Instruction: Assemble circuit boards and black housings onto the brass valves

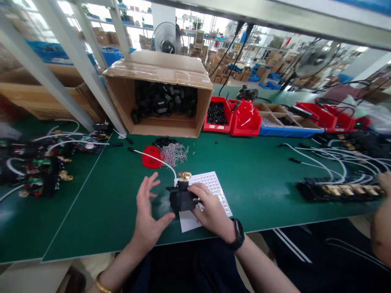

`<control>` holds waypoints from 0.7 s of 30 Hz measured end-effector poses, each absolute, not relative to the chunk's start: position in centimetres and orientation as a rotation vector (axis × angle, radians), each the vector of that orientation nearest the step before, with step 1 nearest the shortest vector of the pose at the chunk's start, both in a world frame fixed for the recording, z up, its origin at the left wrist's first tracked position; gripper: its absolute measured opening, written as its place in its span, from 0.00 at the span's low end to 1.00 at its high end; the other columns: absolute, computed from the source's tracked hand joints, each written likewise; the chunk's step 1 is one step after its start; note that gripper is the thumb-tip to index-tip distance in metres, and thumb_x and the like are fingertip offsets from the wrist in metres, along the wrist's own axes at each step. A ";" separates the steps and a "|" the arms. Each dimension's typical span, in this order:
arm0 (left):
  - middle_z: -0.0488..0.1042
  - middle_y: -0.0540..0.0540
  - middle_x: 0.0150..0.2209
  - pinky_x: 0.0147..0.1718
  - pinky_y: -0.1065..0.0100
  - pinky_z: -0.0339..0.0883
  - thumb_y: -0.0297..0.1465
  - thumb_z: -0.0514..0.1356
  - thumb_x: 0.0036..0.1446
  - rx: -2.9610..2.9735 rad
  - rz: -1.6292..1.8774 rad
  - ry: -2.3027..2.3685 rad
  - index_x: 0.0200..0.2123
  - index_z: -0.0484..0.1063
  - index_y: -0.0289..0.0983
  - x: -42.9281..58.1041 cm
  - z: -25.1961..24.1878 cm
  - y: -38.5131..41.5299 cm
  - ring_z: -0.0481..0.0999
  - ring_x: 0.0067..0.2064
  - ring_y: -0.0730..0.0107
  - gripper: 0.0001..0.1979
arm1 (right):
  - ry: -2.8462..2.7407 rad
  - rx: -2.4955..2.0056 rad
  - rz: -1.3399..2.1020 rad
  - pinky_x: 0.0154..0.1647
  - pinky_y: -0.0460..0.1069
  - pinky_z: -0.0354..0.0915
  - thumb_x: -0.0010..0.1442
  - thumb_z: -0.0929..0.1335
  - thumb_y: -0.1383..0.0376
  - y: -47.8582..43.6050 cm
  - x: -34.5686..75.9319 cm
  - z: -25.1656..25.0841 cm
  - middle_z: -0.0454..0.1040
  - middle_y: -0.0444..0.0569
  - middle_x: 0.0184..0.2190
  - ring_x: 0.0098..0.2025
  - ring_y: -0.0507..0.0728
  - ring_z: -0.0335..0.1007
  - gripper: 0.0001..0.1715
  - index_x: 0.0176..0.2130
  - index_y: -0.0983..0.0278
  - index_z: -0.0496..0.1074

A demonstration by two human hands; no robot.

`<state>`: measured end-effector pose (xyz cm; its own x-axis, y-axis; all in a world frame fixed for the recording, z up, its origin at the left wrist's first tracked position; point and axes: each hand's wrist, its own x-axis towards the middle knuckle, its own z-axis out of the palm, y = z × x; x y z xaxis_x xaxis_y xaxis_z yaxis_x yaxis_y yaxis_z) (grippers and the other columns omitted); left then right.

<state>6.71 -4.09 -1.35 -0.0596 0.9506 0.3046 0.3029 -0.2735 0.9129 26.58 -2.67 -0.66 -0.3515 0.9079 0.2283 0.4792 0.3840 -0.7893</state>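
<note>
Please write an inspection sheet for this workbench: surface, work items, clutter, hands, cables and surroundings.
Surface: green mat, joined panels.
Work items: black valve block with brass fitting over a white sticker sheet.
Clutter: red rings, loose metal pins, finished units at far left and in a right row.
Hands: right hand grips the block; left hand open beside it, apart.
Cables: white leads at right; one white lead runs to the block.
Surroundings: open cardboard box of black parts, red bins, fans, shelving; another person's arm at right.
</note>
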 end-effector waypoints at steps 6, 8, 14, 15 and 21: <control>0.71 0.41 0.48 0.42 0.59 0.68 0.34 0.63 0.47 1.333 0.937 1.307 0.52 0.58 0.37 7.6 -3.3 -3.0 0.74 0.43 0.61 0.29 | -2.502 -1.190 0.203 0.30 0.49 0.67 0.63 0.58 0.72 -1.7 27.7 -3.1 0.64 0.59 0.56 0.32 0.55 0.73 0.21 0.52 0.57 0.67; 0.72 0.42 0.47 0.46 0.58 0.67 0.31 0.64 0.45 1.373 0.904 1.306 0.50 0.60 0.38 8.0 -3.4 -2.7 0.74 0.46 0.59 0.27 | -2.529 -1.151 0.188 0.28 0.48 0.67 0.63 0.58 0.72 -2.3 28.0 -3.7 0.64 0.59 0.56 0.31 0.54 0.73 0.22 0.53 0.57 0.67; 0.73 0.41 0.46 0.48 0.52 0.65 0.25 0.65 0.42 1.676 0.787 1.340 0.47 0.65 0.38 7.9 -2.7 -2.4 0.72 0.47 0.54 0.26 | -2.255 -1.300 0.565 0.45 0.53 0.67 0.60 0.64 0.65 -0.2 29.9 -2.8 0.71 0.55 0.50 0.48 0.60 0.69 0.21 0.54 0.63 0.66; 0.73 0.40 0.47 0.49 0.52 0.65 0.25 0.64 0.43 1.717 0.776 1.296 0.48 0.65 0.38 7.6 -2.6 -2.3 0.72 0.48 0.54 0.26 | -2.153 -1.426 0.611 0.47 0.53 0.66 0.61 0.63 0.66 1.2 29.7 -2.5 0.73 0.54 0.47 0.47 0.59 0.70 0.18 0.51 0.64 0.68; 0.68 0.41 0.53 0.39 0.64 0.71 0.27 0.55 0.51 1.882 0.647 1.105 0.54 0.65 0.40 4.4 -2.5 1.1 0.74 0.44 0.65 0.24 | -1.987 -1.822 0.639 0.38 0.48 0.66 0.58 0.67 0.63 10.1 26.5 -2.2 0.77 0.54 0.35 0.38 0.58 0.73 0.12 0.41 0.67 0.72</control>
